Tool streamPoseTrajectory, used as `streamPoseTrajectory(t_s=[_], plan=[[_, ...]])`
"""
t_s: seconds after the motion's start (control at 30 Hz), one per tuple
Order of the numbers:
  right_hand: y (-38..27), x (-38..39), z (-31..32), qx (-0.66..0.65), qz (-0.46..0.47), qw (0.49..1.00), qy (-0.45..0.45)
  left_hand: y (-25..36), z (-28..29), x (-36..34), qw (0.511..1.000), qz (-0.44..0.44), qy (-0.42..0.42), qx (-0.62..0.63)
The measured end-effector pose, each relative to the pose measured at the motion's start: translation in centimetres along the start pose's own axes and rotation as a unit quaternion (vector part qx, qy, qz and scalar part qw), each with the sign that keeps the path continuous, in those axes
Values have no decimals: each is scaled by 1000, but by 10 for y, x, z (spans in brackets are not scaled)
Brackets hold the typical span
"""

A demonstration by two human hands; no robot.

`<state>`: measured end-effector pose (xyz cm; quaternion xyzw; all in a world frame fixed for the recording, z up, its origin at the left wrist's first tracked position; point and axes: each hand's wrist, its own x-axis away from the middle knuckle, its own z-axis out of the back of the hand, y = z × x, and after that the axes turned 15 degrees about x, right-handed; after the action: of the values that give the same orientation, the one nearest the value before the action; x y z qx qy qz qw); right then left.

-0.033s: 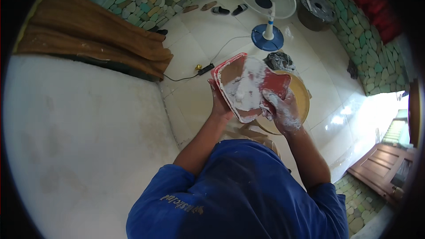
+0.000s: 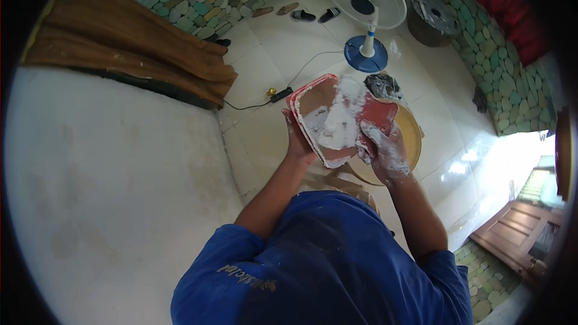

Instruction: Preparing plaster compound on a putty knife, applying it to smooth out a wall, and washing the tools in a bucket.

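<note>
My left hand (image 2: 298,143) grips a shallow rectangular tray (image 2: 320,97) with a red rim from its left side, fingers mostly beneath it. White paste (image 2: 344,121) lies across the tray's brownish inner face and cakes the rim. My right hand (image 2: 389,151), smeared white, is closed on a red flat scraper (image 2: 379,114) at the tray's right side. The scraper is partly coated with paste, and its edge rests against the paste. Behind and below the scraper is a round yellowish tub (image 2: 412,135), partly hidden by my right hand and the tray.
A crumpled dark plastic bag (image 2: 383,86) sits beyond the tub. Farther off stand a fan (image 2: 365,54) with a blue base and a dark round container (image 2: 432,21). A black power strip (image 2: 281,94) with cable lies on the tiles. At left are a pale wall (image 2: 120,192) and brown curtain (image 2: 132,36).
The paste on the tray looks flatter and more spread where a thicker lump was. Both hands keep their holds; the view has shifted slightly.
</note>
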<state>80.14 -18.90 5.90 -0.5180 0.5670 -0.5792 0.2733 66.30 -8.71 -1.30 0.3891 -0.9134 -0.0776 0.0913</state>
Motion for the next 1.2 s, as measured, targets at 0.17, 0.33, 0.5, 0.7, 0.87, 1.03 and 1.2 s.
streamPoseTrajectory(t_s=[0.17,0.33,0.5,0.7,0.87,1.03,1.2], plan=[[1,35,-49,-88,-19,991,-97,43,18,89,988,-46,-9,149],[46,84,-190,-132,-4,979,-156,154,80,232,974,-67,-43,214],[85,227,-414,-110,-71,967,-218,295,69,516,966,-183,-30,181],[126,312,-622,-40,-132,927,-348,396,99,759,912,-378,46,155],[191,364,-777,-16,-167,888,-429,451,165,912,867,-472,37,155],[246,389,-893,31,-176,843,-507,457,221,1008,790,-607,50,70],[281,379,-970,50,-201,815,-542,450,267,1041,698,-683,75,202]])
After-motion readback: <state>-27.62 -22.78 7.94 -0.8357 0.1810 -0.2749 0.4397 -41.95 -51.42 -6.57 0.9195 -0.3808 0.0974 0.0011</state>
